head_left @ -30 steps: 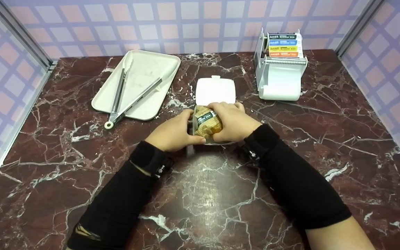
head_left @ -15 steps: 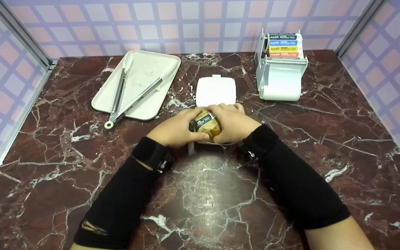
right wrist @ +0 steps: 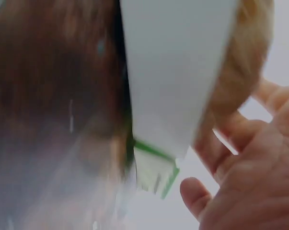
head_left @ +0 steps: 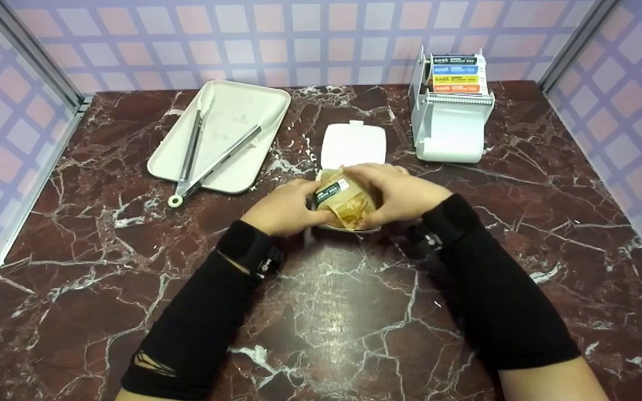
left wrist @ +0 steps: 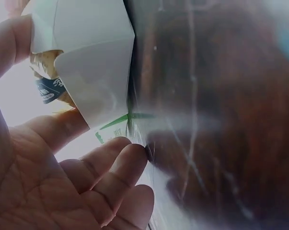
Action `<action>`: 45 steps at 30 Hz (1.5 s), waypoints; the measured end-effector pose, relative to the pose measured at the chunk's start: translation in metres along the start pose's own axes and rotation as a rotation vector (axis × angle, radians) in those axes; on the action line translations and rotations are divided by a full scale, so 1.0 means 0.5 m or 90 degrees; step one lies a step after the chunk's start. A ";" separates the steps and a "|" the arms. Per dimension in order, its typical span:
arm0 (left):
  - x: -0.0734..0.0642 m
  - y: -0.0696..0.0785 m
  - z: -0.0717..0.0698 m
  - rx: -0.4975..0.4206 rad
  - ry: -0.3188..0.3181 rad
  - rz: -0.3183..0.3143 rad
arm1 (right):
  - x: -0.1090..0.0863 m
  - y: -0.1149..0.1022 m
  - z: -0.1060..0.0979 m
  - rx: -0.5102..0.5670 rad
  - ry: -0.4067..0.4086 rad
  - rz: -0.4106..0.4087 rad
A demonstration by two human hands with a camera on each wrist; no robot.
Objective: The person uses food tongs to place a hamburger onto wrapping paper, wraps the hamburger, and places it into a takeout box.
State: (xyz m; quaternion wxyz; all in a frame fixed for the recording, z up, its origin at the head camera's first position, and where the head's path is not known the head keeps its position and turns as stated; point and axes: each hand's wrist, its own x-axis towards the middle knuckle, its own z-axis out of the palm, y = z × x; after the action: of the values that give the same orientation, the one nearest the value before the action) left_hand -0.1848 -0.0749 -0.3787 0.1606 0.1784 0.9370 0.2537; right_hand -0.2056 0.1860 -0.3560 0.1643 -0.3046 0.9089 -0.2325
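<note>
A burger in printed tan paper (head_left: 354,203), with a dark label, sits tilted in a white burger box (head_left: 353,146) whose lid lies open behind it. My left hand (head_left: 283,208) holds the box's left side, thumb near the front and forefinger farther back. In the left wrist view, that thumb touches the carton wall (left wrist: 94,76) and the other fingers curl beside it. My right hand (head_left: 407,192) spans the burger's right side, thumb in front and fingers over the back. Blurred in the right wrist view, the right fingers (right wrist: 240,132) bend around the wrapped burger (right wrist: 245,57).
A pale tray (head_left: 232,139) stands at the back left, with metal tongs (head_left: 223,159) lying spread across it and over its front edge. At the back right is a label dispenser (head_left: 455,108) with coloured rolls. White crumbs lie between tray and box.
My right hand has moved right and spread wider, uncovering more of the wrapped burger. Box and burger have shifted slightly right. My left hand rose a little earlier and stays at the box's left side.
</note>
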 end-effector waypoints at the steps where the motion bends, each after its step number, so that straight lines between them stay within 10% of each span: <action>1: 0.000 0.001 0.000 0.002 0.001 -0.002 | -0.003 0.005 -0.003 -0.001 0.000 -0.009; 11: -0.001 0.014 -0.003 -0.045 0.006 -0.005 | 0.002 0.008 0.000 -0.041 -0.014 0.022; 20: 0.016 0.010 -0.001 -0.021 -0.020 0.093 | 0.003 0.004 0.005 -0.055 -0.014 0.047; 32: 0.018 0.016 0.003 -0.013 0.000 0.065 | 0.002 0.011 0.006 -0.046 -0.002 0.039; 38: 0.014 0.028 0.008 -0.015 0.003 0.027 | 0.006 0.031 0.001 0.090 0.110 0.011; 45: 0.013 0.032 0.010 0.000 0.005 0.024 | 0.020 0.043 -0.002 0.157 0.196 0.153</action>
State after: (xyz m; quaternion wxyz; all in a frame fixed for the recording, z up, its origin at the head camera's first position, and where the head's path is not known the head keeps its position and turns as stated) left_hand -0.1845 -0.0574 -0.3757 0.1521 0.1951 0.9340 0.2577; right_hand -0.2238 0.1954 -0.3682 0.0861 -0.1329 0.9176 -0.3646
